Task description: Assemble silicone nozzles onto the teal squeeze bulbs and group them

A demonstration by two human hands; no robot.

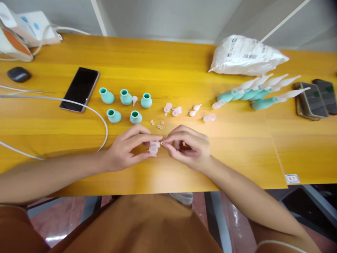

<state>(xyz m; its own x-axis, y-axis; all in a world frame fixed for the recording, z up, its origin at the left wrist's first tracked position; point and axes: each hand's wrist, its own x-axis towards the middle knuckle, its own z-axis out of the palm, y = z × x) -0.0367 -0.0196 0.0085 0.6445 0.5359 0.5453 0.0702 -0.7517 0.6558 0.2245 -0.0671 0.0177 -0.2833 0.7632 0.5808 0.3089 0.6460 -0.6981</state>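
Note:
Near the table's front edge, my left hand grips a clear plastic piece with a short side stub between thumb and fingers. Close beside it, my right hand pinches a tiny white ring at its thumb and fingertip. The ring is right at the stub's end; whether they touch I cannot tell. Several small rings lie just beyond my hands. Further back are clear plastic pieces and small white bulb-shaped pieces. To the left stand several open-mouthed teal bulbs, with a small white piece among them.
Teal bulbs with long white nozzles lie at the right, before a white plastic bag. Phones sit at the far right, another phone at the left. A white cable loops near my left forearm; a black mouse lies beyond.

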